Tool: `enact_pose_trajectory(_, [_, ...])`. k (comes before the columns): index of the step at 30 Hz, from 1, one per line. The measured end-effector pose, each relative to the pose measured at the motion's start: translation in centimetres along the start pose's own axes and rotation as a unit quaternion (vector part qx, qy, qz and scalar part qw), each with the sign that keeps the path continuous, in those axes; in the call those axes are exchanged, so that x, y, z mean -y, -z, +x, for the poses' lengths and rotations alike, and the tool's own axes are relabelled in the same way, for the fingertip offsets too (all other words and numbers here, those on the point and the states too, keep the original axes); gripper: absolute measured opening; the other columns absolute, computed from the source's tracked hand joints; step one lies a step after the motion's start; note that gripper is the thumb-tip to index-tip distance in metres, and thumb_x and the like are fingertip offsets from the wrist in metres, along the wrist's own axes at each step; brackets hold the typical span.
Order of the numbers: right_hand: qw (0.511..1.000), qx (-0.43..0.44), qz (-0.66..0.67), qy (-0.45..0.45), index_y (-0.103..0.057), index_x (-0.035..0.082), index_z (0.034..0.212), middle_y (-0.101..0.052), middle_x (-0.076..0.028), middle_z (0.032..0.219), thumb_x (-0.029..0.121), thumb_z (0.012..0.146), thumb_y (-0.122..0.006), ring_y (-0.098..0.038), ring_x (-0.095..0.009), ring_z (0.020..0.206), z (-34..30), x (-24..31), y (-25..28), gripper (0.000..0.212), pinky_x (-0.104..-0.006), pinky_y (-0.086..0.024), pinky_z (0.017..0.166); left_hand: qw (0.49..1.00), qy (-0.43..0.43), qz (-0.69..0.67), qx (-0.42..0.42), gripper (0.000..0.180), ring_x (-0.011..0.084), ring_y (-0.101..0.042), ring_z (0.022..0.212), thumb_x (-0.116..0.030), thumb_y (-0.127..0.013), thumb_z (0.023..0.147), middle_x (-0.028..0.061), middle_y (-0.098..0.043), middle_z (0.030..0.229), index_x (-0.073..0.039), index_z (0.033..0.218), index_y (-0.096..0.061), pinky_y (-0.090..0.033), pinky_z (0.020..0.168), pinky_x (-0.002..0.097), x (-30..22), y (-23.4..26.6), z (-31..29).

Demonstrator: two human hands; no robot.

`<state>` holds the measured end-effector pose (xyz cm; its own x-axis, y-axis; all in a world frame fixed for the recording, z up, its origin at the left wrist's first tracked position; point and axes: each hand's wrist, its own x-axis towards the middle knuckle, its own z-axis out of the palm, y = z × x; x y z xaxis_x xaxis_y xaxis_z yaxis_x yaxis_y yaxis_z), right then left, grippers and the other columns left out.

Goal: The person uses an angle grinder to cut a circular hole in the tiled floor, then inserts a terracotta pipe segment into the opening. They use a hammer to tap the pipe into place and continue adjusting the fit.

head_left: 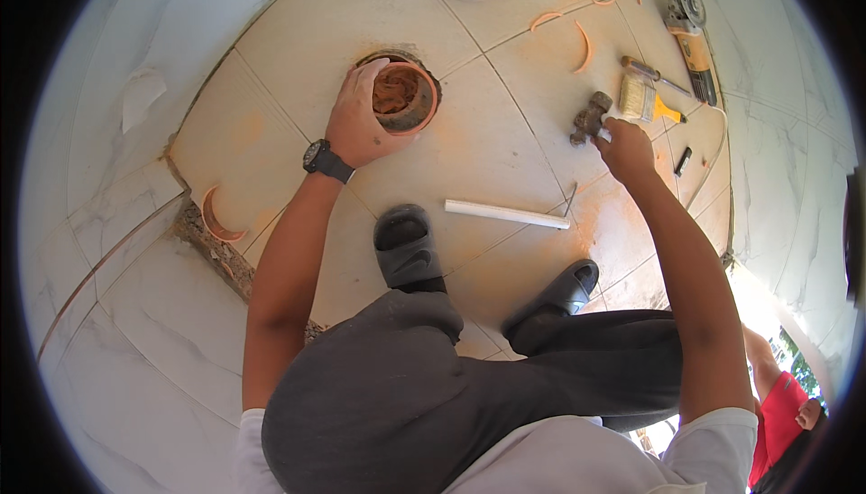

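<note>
My left hand (356, 124), with a dark watch on its wrist, curls around the left side of an orange pipe (434, 108) set in a round hole in the tiled floor. Its fingers lie over the rim. Brown, crumpled material (394, 92) shows inside the pipe. Off to the right, my right hand (627, 149) is closed on a hammer (591, 119) held over the tiles. The hammer's dark, worn head points away to the left, and my fingers hide most of its handle.
An angle grinder (695, 56), a wooden-handled tool (642, 68), a paintbrush (642, 98) and a small black object (684, 162) lie at right. Curved orange fragments (584, 46) are scattered about. A white strip (505, 214) lies before my sandals. Another person's red clothing (783, 417) shows lower right.
</note>
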<state>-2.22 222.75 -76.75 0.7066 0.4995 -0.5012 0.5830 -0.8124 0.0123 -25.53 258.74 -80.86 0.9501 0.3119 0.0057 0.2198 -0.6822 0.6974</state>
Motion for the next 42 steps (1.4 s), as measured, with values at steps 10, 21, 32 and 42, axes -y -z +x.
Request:
enact_pose_trajectory(10, [0.997,0.052,0.005,0.055,-0.067,0.005,0.101,-0.072,-0.019,0.095,0.029,0.080,-0.081,-0.068,-0.038,0.095,0.5,-0.5,1.5,0.035,-0.0482,-0.054,0.082,0.978,0.108,0.071,-0.164,0.074,0.0384,-0.057,0.116,-0.024,-0.090,0.063,0.0196,-0.060,0.123,0.000,0.126,-0.059,-0.046,0.100,0.0467,-1.1,9.9,-8.6])
enact_pose_trajectory(21, [0.979,-0.169,0.046,-0.108,-0.072,0.005,0.097,-0.072,-0.022,0.092,0.041,0.090,-0.070,-0.070,-0.041,0.092,7.5,-17.2,7.5,0.037,-0.0497,-0.055,0.080,0.894,0.403,0.172,-0.097,0.100,0.0426,-0.044,0.129,-0.038,-0.091,0.064,0.0245,-0.048,0.137,0.003,0.141,-0.042,-0.035,0.109,0.0536,-2.6,6.3,-24.7])
enact_pose_trajectory(32, [0.977,-0.076,0.091,-0.179,-0.065,-0.002,0.110,-0.072,-0.022,0.099,0.063,0.076,-0.075,-0.071,-0.036,0.093,17.0,-30.8,3.4,0.074,-0.0447,-0.055,0.083,0.856,0.350,0.361,-0.120,0.114,0.0465,-0.023,0.147,-0.052,-0.086,0.069,0.0294,-0.025,0.158,0.002,0.152,-0.029,-0.021,0.117,0.0602,-4.0,7.2,-23.9])
enact_pose_trajectory(42, [0.967,-0.133,0.184,-0.118,-0.065,-0.003,0.099,-0.070,-0.015,0.079,0.033,0.075,-0.080,-0.069,-0.022,0.068,6.8,-18.2,10.0,0.045,-0.0370,-0.055,0.063,0.984,0.156,-0.076,0.033,0.060,0.0356,-0.064,0.111,-0.033,-0.078,0.085,0.0208,-0.066,0.119,0.002,0.130,-0.060,-0.051,0.096,0.0402,-7.1,3.0,-13.9])
